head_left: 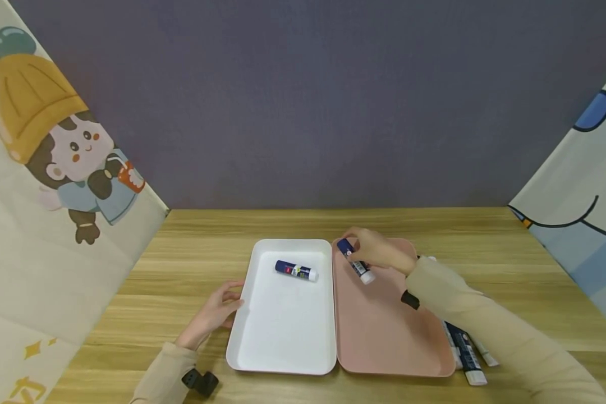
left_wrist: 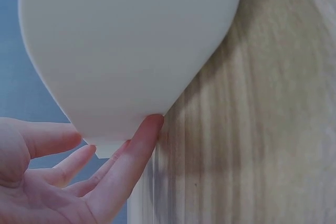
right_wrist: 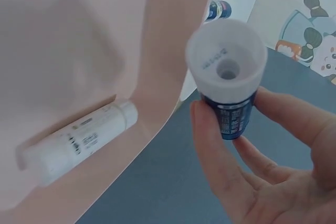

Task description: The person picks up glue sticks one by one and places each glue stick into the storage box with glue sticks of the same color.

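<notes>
Head view: a pale wooden tabletop fills the lower half of the frame, backed by a dark grey wall, with cartoon-printed curtains at the left and right edges.

At centre sit a white rectangular plastic tray and, touching its right side, a pink rectangular plastic tray. The right hand pinches a dark blue glue stick with a white cap over the pink tray's upper left corner. A second blue glue stick lies in the white tray; more glue sticks lie at lower right. The left hand, fingers relaxed and apart, touches the white tray's left rim. Label writing is too small to read.
</notes>
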The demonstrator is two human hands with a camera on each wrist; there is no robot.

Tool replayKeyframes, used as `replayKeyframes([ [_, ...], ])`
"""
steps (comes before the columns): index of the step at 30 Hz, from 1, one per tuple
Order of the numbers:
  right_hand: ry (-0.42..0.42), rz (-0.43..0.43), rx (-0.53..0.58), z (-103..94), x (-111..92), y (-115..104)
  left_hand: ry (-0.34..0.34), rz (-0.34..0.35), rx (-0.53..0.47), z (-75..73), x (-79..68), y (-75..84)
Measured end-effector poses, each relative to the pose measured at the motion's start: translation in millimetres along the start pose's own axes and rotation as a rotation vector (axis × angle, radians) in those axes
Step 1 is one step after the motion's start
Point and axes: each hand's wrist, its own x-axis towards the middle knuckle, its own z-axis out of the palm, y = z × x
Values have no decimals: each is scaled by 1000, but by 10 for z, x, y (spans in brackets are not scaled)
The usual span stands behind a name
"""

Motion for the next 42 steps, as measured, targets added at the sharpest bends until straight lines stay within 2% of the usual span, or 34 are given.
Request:
replayKeyframes([
  [7, -17, 13, 17, 61, 110, -91, 4, -5, -8, 27, 20, 12],
  [22, -25, -15, -86, 164, 271, -244, -10, -7, -26, 58, 48, 55],
  [33, -55, -25, -147, 265, 393, -362, 17, -31, -37, 97, 86, 75],
  [42, -84, -32, -193, 355, 483, -456, 7, -23, -54, 94, 108, 74],
])
